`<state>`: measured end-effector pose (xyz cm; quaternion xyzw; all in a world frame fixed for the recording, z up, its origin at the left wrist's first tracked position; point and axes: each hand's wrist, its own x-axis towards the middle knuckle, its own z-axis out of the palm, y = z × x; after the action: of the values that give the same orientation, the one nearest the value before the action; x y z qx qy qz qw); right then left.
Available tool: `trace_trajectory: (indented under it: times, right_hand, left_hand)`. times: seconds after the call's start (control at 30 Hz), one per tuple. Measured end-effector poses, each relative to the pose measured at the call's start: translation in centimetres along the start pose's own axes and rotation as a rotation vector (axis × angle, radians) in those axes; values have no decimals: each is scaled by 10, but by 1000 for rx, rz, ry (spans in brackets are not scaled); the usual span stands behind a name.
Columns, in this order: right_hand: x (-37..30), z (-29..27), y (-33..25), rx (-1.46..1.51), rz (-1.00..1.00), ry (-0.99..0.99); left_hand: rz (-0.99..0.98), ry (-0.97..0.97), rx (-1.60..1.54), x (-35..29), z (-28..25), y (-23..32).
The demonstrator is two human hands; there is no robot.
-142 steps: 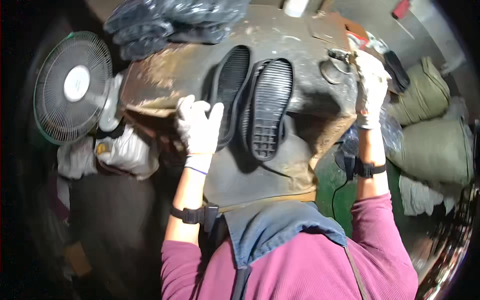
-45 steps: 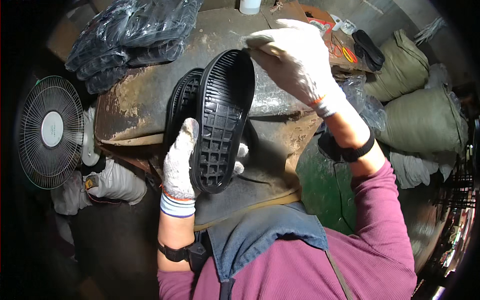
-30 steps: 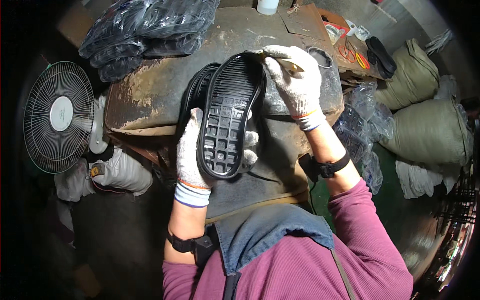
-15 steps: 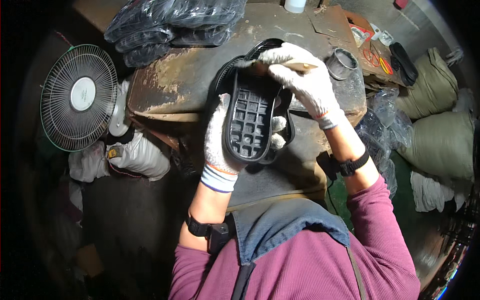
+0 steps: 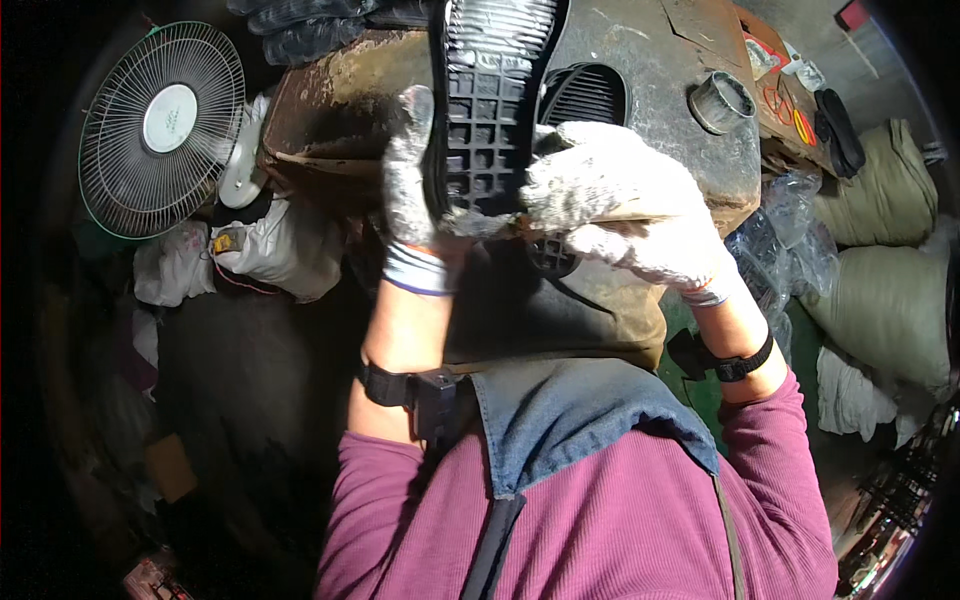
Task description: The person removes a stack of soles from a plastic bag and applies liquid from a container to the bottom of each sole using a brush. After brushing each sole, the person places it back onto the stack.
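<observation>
A black shoe sole [image 5: 487, 130] with a grid of square hollows stands tilted up in front of me. My left hand [image 5: 408, 165], in a white knitted glove, is closed around its left edge and near end. Its far part glistens whitish, as if wet. In my gloved right hand [image 5: 630, 200] a brush [image 5: 482, 222] is gripped, with its bristles at the sole's near end. The fingers hide most of the brush handle. Behind the right hand a second black sole [image 5: 585, 95] lies on the worn table [image 5: 650, 80], partly covered.
A stained metal can [image 5: 720, 102] stands at the table's right. Beyond it, orange-handled scissors [image 5: 803, 127] lie on a side surface. A fan [image 5: 168, 120] and white sacks [image 5: 285, 250] are on the left. Plastic-wrapped black bundles [image 5: 315, 25] lie at the back; green sacks [image 5: 875, 310] are at right.
The brush has moved from the sole's far end to its near end. The sole is tilted up more, and its far part now shines whitish. The whole view has shifted.
</observation>
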<state>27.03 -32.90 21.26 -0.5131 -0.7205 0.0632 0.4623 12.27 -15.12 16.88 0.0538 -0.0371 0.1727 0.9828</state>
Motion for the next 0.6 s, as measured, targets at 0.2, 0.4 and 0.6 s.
trace_trajectory:
  times: [0.2,0.4,0.6]
  right_hand:
    - [-5,2,-11,436,463,169]
    - [32,27,-30,108,472,136]
    - [14,6,-10,-10,665,454]
  left_hand:
    - [-76,-23,334,-15,3,52]
    - [505,-104,2316,-25,18,52]
    - [891,-378,2176,-44,36,6]
